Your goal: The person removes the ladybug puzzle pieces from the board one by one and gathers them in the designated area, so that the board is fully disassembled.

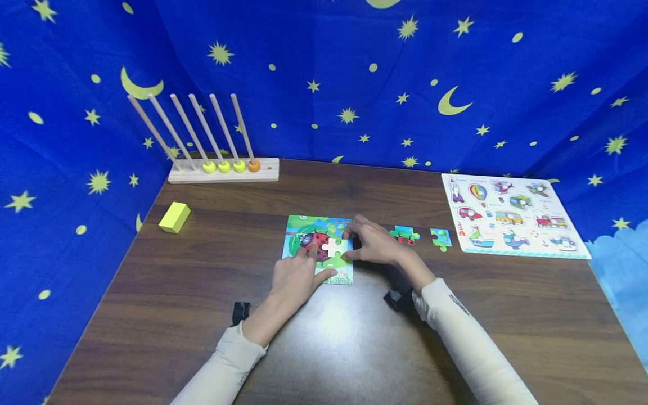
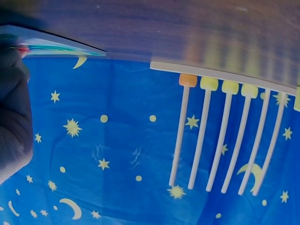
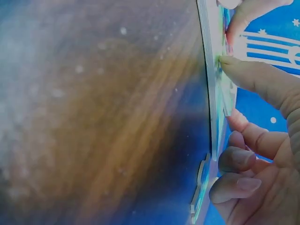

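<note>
A ladybug jigsaw puzzle (image 1: 293, 247) in a flat square board lies on the table, with a white gap right of the ladybug. My left hand (image 1: 296, 275) rests on its lower left part, fingers extended over the ladybug and thumb near the lower edge. At the board's right side, my right hand (image 1: 374, 242) pinches a puzzle piece (image 3: 226, 96) between thumb and forefinger; the right wrist view shows it slightly tilted against the board. Just right of that hand lie two loose pieces, one with red and black (image 1: 405, 234) and one green and blue (image 1: 441, 238).
A wooden peg stand (image 1: 223, 173) with yellow and orange beads stands at the back left. Nearer on that side sits a yellow block (image 1: 174, 217). A vehicle picture board (image 1: 516, 216) lies at the back right. A blue star-patterned cloth (image 1: 314, 56) hangs behind the table.
</note>
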{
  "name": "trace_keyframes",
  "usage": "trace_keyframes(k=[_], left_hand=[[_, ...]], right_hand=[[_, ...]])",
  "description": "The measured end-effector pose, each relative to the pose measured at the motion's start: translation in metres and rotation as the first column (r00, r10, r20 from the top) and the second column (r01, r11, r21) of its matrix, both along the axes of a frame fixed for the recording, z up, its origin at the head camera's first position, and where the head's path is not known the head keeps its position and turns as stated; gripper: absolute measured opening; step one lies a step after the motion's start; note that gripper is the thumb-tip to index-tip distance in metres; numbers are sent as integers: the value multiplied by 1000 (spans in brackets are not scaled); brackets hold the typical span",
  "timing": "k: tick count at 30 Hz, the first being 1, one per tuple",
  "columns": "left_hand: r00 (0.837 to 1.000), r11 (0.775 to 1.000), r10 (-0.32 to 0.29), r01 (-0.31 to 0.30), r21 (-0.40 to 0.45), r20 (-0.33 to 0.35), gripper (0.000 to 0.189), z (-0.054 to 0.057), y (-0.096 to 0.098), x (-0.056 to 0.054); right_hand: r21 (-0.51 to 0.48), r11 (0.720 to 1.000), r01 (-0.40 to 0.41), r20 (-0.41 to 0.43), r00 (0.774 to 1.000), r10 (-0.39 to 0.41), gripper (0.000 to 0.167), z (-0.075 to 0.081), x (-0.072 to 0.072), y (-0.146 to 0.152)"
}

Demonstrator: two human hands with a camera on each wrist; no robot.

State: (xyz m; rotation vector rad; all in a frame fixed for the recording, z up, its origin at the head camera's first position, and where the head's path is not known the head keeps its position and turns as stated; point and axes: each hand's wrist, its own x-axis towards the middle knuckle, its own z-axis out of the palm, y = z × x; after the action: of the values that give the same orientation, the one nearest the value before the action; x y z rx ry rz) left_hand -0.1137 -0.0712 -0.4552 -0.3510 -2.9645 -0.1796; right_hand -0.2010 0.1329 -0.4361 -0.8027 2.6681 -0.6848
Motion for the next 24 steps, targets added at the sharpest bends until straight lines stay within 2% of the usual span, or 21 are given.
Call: trace_keyframes(k=[4,7,12,16,20,24], left_hand=[[1000,1000,1,-1,-1,4,77,0,0,0],[1000,1000,-1,1,-5,-2,77,-1,0,0],[1000,1000,-2,2,-7,2,78,0,0,0],[1000,1000,-7,7,-9,13,78,0,0,0],[1000,1000,-11,11,-2,11,78,0,1,-1],[1000,1000,-7,6,11,22,76,2,1,-2]], right_hand=[[16,1000,-18,-20,1000,19,37,0,1,1],[43,997,-56,-75,995,59,40,2,2,2],[119,985,-125,-188,971,146,41,6,1,0],[205,966,-159,-245,947,208,41,10,0,-3],[264,947,-185,-269,928,256,41,15,0,-5],[289,933,-214,-235,929,286,38,20,-4,-9]])
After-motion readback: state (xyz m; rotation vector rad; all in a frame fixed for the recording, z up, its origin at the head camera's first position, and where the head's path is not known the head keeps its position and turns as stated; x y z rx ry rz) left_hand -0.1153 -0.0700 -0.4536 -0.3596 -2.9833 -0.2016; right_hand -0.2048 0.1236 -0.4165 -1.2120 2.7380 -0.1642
